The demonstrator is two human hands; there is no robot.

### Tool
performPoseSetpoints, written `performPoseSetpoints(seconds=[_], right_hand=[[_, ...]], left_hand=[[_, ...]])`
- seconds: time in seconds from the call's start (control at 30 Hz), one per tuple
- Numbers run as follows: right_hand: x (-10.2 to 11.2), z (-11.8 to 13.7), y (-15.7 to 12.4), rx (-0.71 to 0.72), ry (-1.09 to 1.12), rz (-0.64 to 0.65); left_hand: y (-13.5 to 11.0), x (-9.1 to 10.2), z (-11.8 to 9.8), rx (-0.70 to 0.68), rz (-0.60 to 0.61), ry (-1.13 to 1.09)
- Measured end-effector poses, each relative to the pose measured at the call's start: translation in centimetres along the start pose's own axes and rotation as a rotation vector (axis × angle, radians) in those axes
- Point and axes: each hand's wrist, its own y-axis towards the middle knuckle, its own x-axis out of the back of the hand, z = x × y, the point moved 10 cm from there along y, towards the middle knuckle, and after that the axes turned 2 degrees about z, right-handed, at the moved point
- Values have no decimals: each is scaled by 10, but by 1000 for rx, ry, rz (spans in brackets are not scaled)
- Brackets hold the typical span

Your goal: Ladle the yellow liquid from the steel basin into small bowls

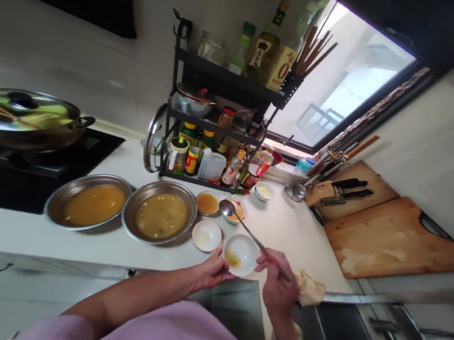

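Observation:
My left hand (214,270) grips the near-left rim of a white bowl (250,248) at the counter's front edge. A little yellowish liquid lies in that bowl. In my right hand (279,280) is a long-handled metal spoon (246,228), its fingers closed round the handle close to the bowl's right side. The spoon's head hangs over a small bowl with orange contents (239,212). Left of it stands a small bowl of amber liquid (207,203). A white bowl with a trace of liquid (206,236) sits beside my left hand.
Two metal basins of broth (96,203) (160,217) stand on the counter at left. A lidded pan (25,120) sits on the black stove. Behind is a rack (217,124) with bottles and jars. Cutting boards (396,238) and a knife block (320,195) are at right.

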Motion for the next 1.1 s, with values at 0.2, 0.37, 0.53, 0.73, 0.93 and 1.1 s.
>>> performPoseSetpoints(seconds=[0.2,0.37,0.53,0.73,0.93,1.1], right_hand=[[77,-15,-40,-152,-37,-129],[88,-42,-64,-199,-37,-15],[89,-56,-71,-222,-62,105],[90,-87,-93,-436,60,-147],[82,-120,-109,-678,277,-439],[85,-114,-89,-654,299,-450]], left_hand=[[5,7,4,12,-100,101],[8,3,-1,-34,-119,173],[10,-2,-5,-67,-137,234],[14,2,-5,-64,-230,250],[15,9,-3,-67,-225,268],[13,15,2,-18,-219,171]])
